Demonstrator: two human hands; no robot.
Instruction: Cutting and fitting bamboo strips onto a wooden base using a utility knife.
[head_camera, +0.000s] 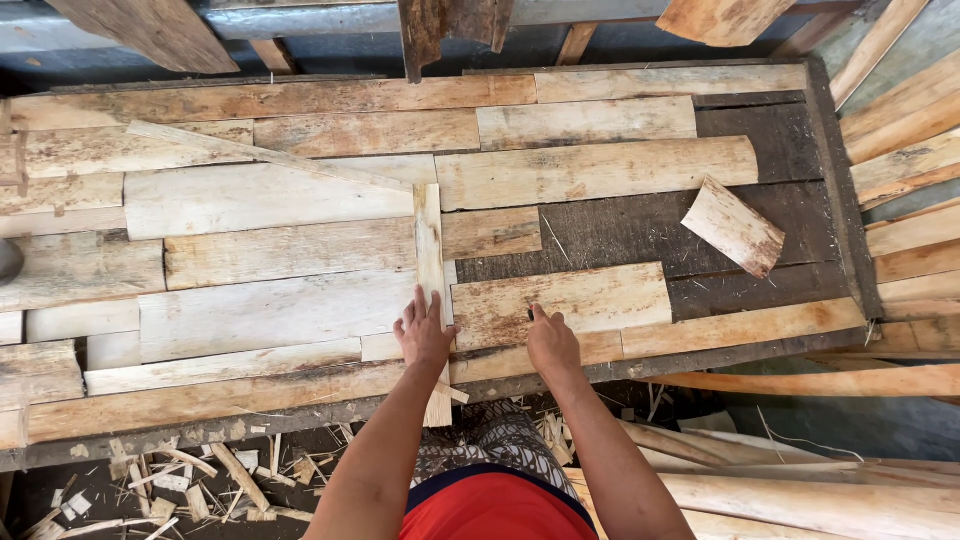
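My left hand (424, 333) lies flat, fingers spread, on a narrow upright wood strip (430, 250) that runs from the board's middle down past its front edge. My right hand (551, 341) rests with its fingers on a pale veneer sheet (560, 303) just right of that strip. Both lie on a large dark work board (770, 150) covered with several overlapping pale wood veneer pieces. Neither hand grips anything.
A small loose veneer piece (733, 226) lies tilted on the bare dark area at right. A long thin sliver (260, 155) slants across the upper left. Wood scraps (190, 480) litter the floor below the board's front edge. Long planks (900, 130) lean at right.
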